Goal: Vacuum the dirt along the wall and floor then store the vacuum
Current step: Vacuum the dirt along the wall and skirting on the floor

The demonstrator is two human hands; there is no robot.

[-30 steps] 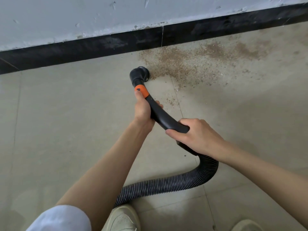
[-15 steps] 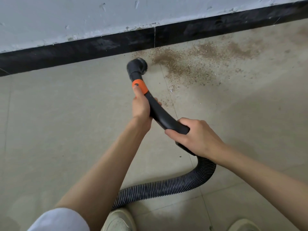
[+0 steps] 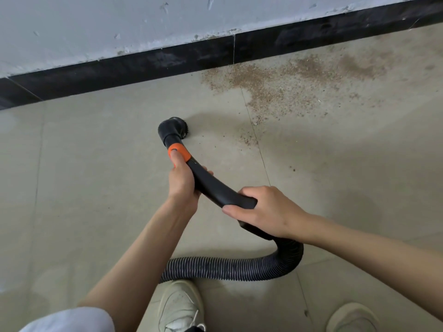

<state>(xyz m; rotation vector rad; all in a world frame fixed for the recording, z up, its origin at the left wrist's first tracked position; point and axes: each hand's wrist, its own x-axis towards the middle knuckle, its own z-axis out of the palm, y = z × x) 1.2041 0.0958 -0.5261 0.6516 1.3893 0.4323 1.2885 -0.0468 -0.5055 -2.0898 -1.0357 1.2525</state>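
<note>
Both hands hold a black vacuum wand (image 3: pixel 213 188) with an orange collar (image 3: pixel 179 153). My left hand (image 3: pixel 182 183) grips the wand just behind the collar, thumb lying on the orange part. My right hand (image 3: pixel 263 212) grips the rear end where the ribbed black hose (image 3: pixel 239 267) joins. The round brush nozzle (image 3: pixel 173 129) rests on the beige tile floor, well short of the wall. Brown dirt (image 3: pixel 271 85) is scattered to the nozzle's upper right, along the black baseboard (image 3: pixel 143 65). The vacuum body is out of view.
A grey-white scuffed wall (image 3: pixel 119 20) rises above the baseboard. The hose loops behind my right wrist and runs left past my left shoe (image 3: pixel 179 307); my right shoe (image 3: pixel 352 317) stands at the bottom right. A few dirt specks (image 3: pixel 247 140) lie near the tile joint.
The nozzle has been pulled back from the baseboard toward me, leaving a cleared strip at the left edge of the dirt patch. Both hands keep the same grip.
</note>
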